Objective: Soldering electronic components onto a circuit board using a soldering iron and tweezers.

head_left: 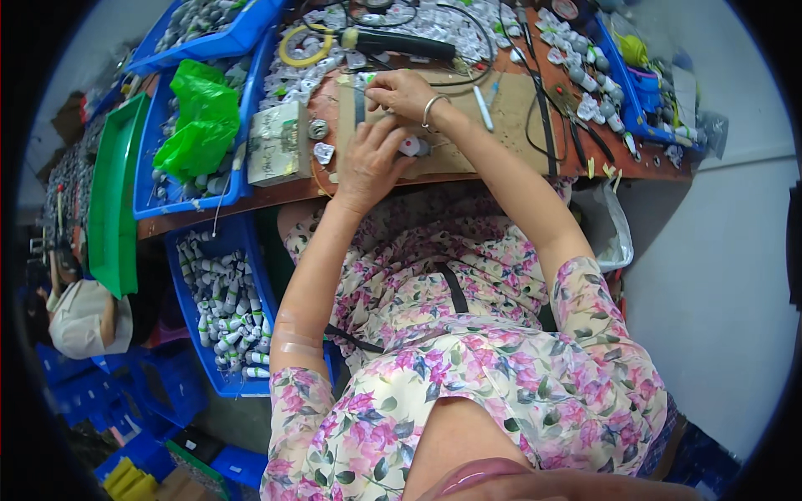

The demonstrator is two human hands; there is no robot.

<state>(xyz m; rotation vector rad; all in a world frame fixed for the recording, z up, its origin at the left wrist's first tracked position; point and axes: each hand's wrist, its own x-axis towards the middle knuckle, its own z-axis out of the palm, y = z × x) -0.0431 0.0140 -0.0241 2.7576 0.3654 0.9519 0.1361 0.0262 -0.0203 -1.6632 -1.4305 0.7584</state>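
Observation:
Both of my hands are over a brown cardboard sheet [510, 125] on the bench. My left hand [368, 163] is curled round a small white-and-grey part [412, 146], which looks like a lamp piece with a reddish spot on its white end. Just beyond it is my right hand [405, 96], with a bangle at the wrist. Its fingers are bent and pinched together; what is between them is too small to make out. A dark flat strip [359, 102] lies beside the fingertips. A soldering-iron-like tool with a black handle [409, 44] rests behind my hands.
A white box [278, 144] stands left of the cardboard, beside blue bins [144, 188] of parts and a green bag [199, 117]. White pieces [288, 79] cover the bench's back. Pliers [576, 138] and a white pen [483, 108] lie right. Another person [88, 317] sits far left.

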